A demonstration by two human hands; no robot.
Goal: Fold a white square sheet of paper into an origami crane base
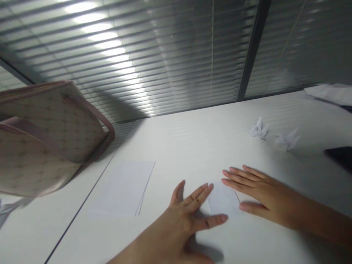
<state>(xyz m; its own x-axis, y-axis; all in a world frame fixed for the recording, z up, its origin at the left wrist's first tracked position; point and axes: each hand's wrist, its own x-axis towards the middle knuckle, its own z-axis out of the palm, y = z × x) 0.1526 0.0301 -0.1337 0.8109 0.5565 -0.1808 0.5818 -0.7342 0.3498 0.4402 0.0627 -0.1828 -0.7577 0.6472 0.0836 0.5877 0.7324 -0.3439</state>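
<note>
Paper [222, 201] lies flat on the bench [189, 139], squarely between two hands: here's the left hand [184, 220], fingers spread wide; there's the right hand [255, 190], fingers close together, thumb apart. Beyond stand two paper birds [259, 132]; off left, loose sheets [125, 187] lie near a handbag [52, 139].

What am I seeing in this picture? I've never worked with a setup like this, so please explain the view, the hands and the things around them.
There is no machine here: these are a person's own two bare hands, seen by one camera worn on the head, looking forward and down. The left hand is spread at the left side of a small paper sheet; the right hand is at its right side. Neither hand grips anything. Also on the white table are larger paper sheets, two folded paper figures and a bag. Blinds hang behind.
</note>
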